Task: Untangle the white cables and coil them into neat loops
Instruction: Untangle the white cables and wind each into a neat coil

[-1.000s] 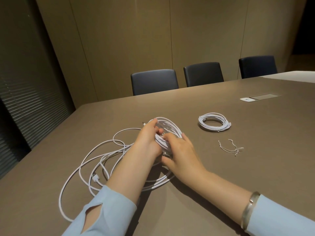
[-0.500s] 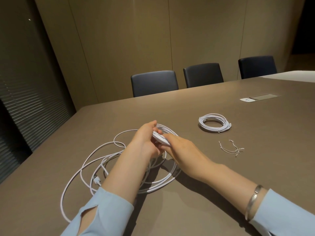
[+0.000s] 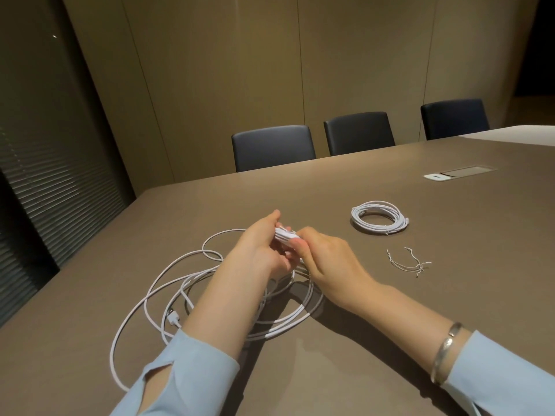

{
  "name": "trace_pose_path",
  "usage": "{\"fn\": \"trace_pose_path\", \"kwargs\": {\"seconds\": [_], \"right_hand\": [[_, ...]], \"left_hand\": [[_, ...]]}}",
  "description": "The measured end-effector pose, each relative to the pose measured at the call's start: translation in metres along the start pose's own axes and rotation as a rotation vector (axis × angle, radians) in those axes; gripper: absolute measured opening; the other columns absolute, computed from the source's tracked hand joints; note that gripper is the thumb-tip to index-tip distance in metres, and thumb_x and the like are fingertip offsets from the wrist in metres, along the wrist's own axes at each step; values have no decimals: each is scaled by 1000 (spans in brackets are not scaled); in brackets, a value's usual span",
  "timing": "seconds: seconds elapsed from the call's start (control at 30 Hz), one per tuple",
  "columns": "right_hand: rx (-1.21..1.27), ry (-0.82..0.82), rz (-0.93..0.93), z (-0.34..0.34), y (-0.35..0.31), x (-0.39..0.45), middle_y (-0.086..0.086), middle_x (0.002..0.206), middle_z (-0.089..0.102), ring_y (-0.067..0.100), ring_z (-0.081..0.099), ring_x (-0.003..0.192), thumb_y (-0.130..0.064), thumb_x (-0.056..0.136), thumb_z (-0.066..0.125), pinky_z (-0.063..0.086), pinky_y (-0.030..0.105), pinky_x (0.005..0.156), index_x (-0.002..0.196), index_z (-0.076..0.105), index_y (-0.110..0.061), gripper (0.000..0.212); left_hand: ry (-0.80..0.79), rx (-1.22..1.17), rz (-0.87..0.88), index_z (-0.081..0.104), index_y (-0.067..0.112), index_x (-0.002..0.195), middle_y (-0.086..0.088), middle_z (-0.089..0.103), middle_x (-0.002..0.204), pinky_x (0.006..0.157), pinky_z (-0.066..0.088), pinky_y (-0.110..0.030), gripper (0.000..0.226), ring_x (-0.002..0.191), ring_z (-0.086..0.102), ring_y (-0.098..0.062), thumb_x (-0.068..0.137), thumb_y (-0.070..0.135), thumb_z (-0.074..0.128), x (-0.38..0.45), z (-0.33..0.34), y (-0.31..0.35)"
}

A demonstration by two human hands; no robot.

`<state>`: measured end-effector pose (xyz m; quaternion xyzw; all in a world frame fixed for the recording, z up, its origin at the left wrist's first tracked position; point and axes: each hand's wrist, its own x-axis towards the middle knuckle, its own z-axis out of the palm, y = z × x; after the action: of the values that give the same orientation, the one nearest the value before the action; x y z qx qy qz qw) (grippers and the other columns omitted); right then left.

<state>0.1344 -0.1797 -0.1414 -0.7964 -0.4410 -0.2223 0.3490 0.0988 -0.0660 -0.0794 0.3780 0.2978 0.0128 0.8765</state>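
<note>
A long white cable (image 3: 168, 283) lies in loose tangled loops on the brown table (image 3: 450, 295), with a connector end near my left forearm. Above the loops, my left hand (image 3: 258, 250) grips a gathered bundle of its strands (image 3: 285, 235). My right hand (image 3: 327, 259) pinches the same bundle from the right side. Part of the bundle is hidden between my fingers. A second white cable (image 3: 379, 217), wound into a neat round coil, rests further right and back.
Thin white twist ties (image 3: 410, 264) lie to the right of my right hand. A socket panel (image 3: 444, 175) is set into the table at the far right. Three dark chairs (image 3: 273, 147) stand along the far edge.
Both hands have lifted the gathered strands off the table and drawn closer together. The loops that stood beyond my fingers are now bunched in my grip.
</note>
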Motion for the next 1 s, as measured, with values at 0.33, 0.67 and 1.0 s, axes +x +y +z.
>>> {"fn": "trace_pose_path", "kwargs": {"seconds": [0.33, 0.67, 1.0], "right_hand": [[319, 134, 230, -25, -3, 14, -10, 57, 47, 7, 44, 54, -28, 103, 40, 37, 31, 57, 74, 53, -19, 33], [685, 57, 364, -15, -22, 19, -8, 52, 46, 10, 44, 48, -30, 104, 39, 39, 32, 55, 75, 61, -11, 41], [861, -53, 426, 0, -47, 17, -5, 52, 43, 13, 42, 50, -30, 104, 38, 41, 28, 53, 80, 57, -5, 39]], "left_hand": [[-331, -8, 157, 61, -7, 104, -24, 64, 107, 104, 43, -37, 29, 108, 60, -32, 90, 15, 48, -44, -6, 3], [19, 1524, 1478, 66, 24, 104, 14, 57, 98, 78, 44, -15, 31, 90, 52, -2, 76, 23, 79, -48, -67, -11], [109, 1783, 1940, 69, 19, 84, -4, 59, 96, 71, 34, -35, 20, 89, 50, -22, 87, 37, 60, -34, -91, 10]]}}
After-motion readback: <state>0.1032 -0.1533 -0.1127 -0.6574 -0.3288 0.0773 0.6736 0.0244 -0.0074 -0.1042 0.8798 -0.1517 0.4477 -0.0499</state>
